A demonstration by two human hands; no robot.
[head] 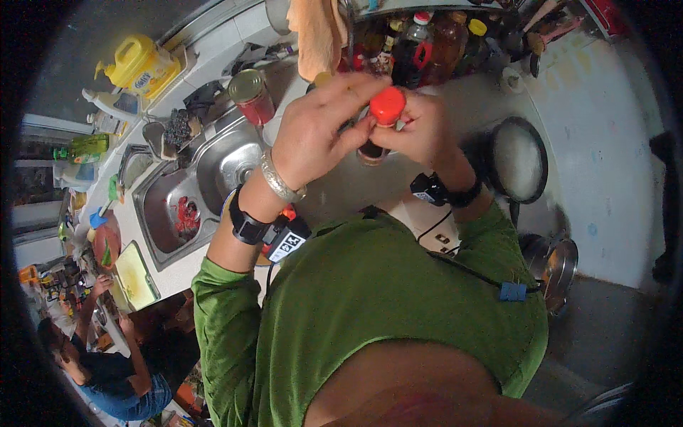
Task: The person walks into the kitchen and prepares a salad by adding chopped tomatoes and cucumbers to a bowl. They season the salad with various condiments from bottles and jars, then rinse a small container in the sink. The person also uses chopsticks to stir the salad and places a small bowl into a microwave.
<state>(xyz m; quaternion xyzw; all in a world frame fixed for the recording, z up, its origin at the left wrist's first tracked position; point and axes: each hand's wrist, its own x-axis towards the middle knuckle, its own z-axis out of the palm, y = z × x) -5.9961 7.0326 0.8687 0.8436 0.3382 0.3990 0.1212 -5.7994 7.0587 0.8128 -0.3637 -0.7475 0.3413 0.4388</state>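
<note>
Both my hands are raised together around a bottle [373, 152] with dark contents and a red cap [387, 105]. My left hand [325, 125], with a metal bangle at its wrist, wraps the bottle from the left, its thumb beside the cap. From the right, my right hand [419, 128] holds the bottle near the neck, its fingers against the cap's side. Most of the bottle is hidden by the hands. Whether the cap is loose or tight cannot be told. A tin can [252, 104] with a red side stands left of my left hand, by the sink.
A double steel sink [176, 213] lies to the left, with red scraps in one basin. Several bottles [419, 42] stand at the back. A round black-rimmed pan [517, 160] is at right. A yellow jug [141, 66] stands back left. Another person [114, 373] works at lower left.
</note>
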